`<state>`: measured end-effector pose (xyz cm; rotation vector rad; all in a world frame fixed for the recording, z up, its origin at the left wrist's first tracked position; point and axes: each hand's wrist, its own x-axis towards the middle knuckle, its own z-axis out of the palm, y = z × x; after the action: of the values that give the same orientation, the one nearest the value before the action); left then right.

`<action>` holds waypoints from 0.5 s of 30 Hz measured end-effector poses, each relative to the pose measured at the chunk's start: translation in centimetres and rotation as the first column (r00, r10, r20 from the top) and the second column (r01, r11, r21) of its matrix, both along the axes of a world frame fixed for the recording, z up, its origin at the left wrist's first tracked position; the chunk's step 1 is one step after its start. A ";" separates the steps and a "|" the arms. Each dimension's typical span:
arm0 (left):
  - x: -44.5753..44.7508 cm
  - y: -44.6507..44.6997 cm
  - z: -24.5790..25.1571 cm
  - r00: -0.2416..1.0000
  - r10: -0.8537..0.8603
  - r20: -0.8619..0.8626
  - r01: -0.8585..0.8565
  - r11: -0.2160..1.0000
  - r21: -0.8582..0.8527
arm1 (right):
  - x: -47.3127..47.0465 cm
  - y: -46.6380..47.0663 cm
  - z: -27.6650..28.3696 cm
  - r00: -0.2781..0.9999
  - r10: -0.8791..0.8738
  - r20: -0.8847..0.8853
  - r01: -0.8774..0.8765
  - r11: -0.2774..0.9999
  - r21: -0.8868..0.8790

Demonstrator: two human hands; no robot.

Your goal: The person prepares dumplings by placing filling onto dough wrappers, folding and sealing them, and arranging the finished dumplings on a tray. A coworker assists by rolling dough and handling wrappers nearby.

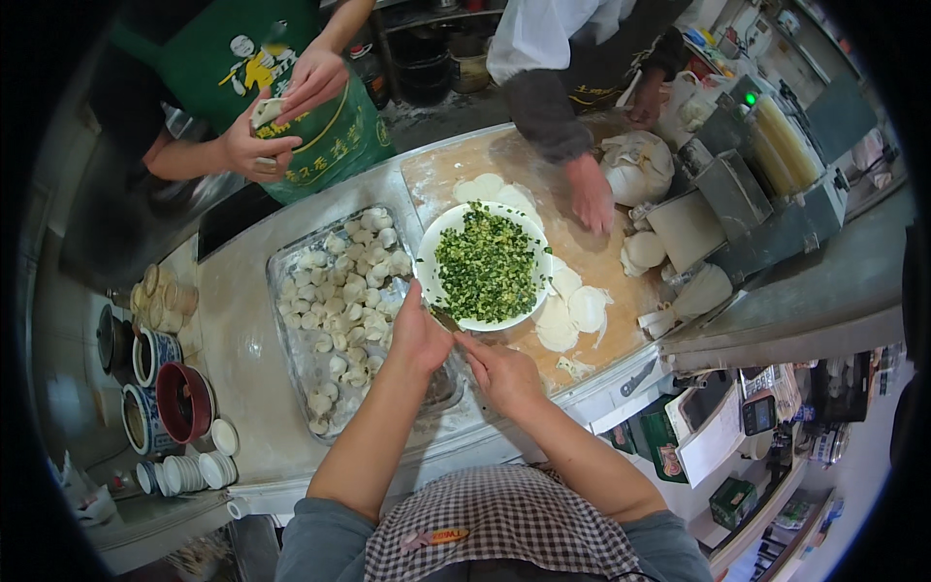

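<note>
A white bowl (428,273) of chopped green filling (486,265) stands in front of me at the middle of the worktop. My left hand (423,331) is at the bowl's lower left rim; whether it holds a wrapper is hidden. Between the hands shows a small flat spreading tool (445,319), its handle end in the fingers of my right hand (505,375). To the left lies a metal tray (294,378) of many folded dumplings (353,291). Round dough wrappers (556,324) lie right of the bowl, and more wrappers (480,187) lie behind it.
Across the table one co-worker's hands (280,120) hold a dumpling; another co-worker's hand (590,196) rests near a bagged dough lump (636,167). A dough-rolling machine (778,160) stands at right. Jars (156,356), a red bowl (182,402) and stacked white dishes (190,473) stand left.
</note>
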<state>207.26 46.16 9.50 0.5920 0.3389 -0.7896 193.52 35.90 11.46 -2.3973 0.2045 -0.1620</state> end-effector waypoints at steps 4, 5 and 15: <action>-0.6 0.5 0.0 0.998 -0.044 -0.047 0.046 0.998 0.048 | 0.7 -2.6 -0.1 1.000 -0.017 -0.016 0.016 0.999 -0.043; -0.7 0.5 0.1 0.998 -0.059 -0.021 0.060 0.998 0.035 | 0.9 -2.9 0.0 0.997 -0.045 -0.066 0.042 0.998 -0.043; -0.6 1.1 0.4 1.000 -0.022 0.010 0.022 0.998 0.053 | 0.6 -0.9 0.2 0.996 -0.020 -0.092 0.017 0.999 -0.032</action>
<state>206.68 47.24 9.88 0.6503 0.3447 -0.8002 194.15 34.95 11.70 -2.4364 0.2686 -0.0636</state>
